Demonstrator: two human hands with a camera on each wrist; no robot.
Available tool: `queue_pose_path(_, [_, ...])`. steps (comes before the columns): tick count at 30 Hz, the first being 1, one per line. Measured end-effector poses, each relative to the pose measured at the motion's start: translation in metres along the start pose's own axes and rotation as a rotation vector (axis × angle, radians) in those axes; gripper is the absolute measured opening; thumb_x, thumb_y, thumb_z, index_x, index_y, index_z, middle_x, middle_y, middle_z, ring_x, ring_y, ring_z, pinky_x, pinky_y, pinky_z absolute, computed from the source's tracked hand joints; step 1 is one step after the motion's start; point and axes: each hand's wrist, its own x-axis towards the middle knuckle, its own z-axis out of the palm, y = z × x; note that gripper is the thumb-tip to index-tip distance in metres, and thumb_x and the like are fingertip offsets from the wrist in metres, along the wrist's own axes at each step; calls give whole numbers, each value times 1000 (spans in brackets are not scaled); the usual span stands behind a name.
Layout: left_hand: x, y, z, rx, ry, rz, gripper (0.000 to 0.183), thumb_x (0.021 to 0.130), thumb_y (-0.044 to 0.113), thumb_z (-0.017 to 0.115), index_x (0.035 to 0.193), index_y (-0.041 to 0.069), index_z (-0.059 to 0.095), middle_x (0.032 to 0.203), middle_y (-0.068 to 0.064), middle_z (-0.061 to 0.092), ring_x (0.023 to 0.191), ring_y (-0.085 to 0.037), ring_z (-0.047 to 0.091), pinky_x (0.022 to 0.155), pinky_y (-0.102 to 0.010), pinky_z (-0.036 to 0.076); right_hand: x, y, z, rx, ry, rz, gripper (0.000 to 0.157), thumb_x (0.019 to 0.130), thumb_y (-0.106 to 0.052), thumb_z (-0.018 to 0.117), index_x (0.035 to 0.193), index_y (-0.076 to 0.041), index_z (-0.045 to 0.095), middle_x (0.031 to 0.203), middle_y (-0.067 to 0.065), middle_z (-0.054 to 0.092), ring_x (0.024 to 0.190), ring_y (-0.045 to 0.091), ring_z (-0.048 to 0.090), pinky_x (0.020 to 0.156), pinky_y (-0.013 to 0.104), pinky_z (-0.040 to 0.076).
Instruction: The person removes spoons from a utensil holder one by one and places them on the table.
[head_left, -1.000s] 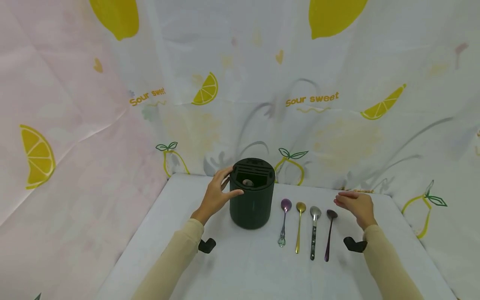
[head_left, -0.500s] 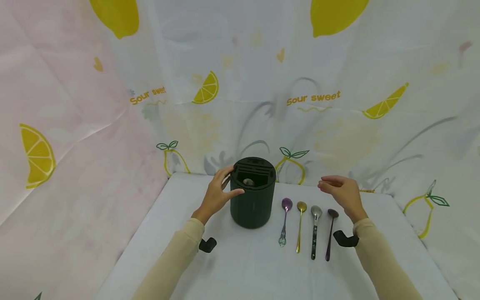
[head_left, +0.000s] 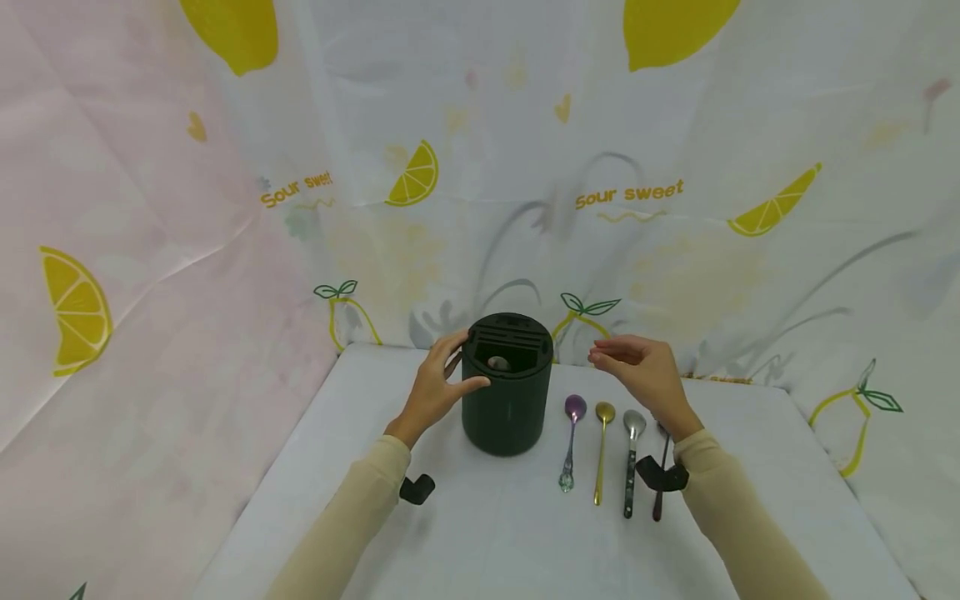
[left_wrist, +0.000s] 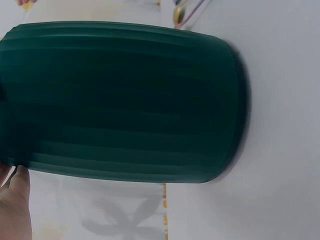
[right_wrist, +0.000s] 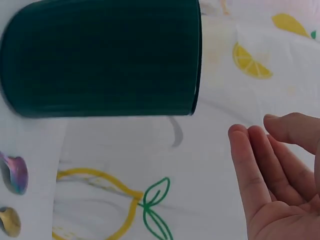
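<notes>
A dark green cylindrical utensil holder (head_left: 504,417) with a slotted black top stands upright at the back of the table. My left hand (head_left: 437,385) grips its upper left side, thumb in front and fingers round the back. Inside the opening shows a small round, pale shiny thing (head_left: 498,363), mostly hidden. To the right lies a row of spoons: purple (head_left: 575,407), gold (head_left: 604,412), silver with a dark patterned handle (head_left: 634,422), and a dark one (head_left: 657,506) partly covered by my right wrist. My right hand (head_left: 641,371) hovers above them, fingers nearly straight, holding nothing.
White cloth covers the table (head_left: 480,533). Right behind it hangs a lemon-printed curtain (head_left: 480,167), close to the holder's back. A black wrist mount (head_left: 663,473) juts from the right sleeve above the spoons; another mount (head_left: 417,489) sits on the left wrist.
My right hand has moved left from beyond the dark spoon, over the spoons and closer to the holder. The left hand keeps its grip; holder and spoons stay put.
</notes>
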Motion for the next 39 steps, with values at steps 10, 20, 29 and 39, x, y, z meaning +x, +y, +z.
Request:
queue_pose_path(10, [0,-2,3,9,7,24,83,78,29,82,148,13,40,147,-2,37,137,-18,37,111,-26,37,0,-19,48,37,-101,-76,27,88,-10,74,111,4,71,105,14,71,95,23,69,81,24,59])
queue_pose_path(20, [1,-3,4,-9,15,38,81,79,24,82,148,14,40,147,-3,38,137,-18,37,111,-28,37,5,-56,73,-9,-109,-108,23,87,-1,72,107,10,69,102,21,70,93,34,69,81,25,60])
queue_pose_path(29, [-4,25,-1,-23,2,78,79,81,9,80,146,-4,37,147,-23,34,137,-35,36,112,-47,37,9,-52,89,-30,-105,-162,22,86,3,72,106,12,69,99,23,70,88,33,70,76,26,61])
queue_pose_path(39, [-4,32,-2,-8,5,85,77,81,8,80,145,-6,38,145,-23,36,136,-36,37,111,-48,38,14,-56,97,-49,-151,-133,23,86,4,72,107,12,69,103,24,69,92,33,70,76,25,61])
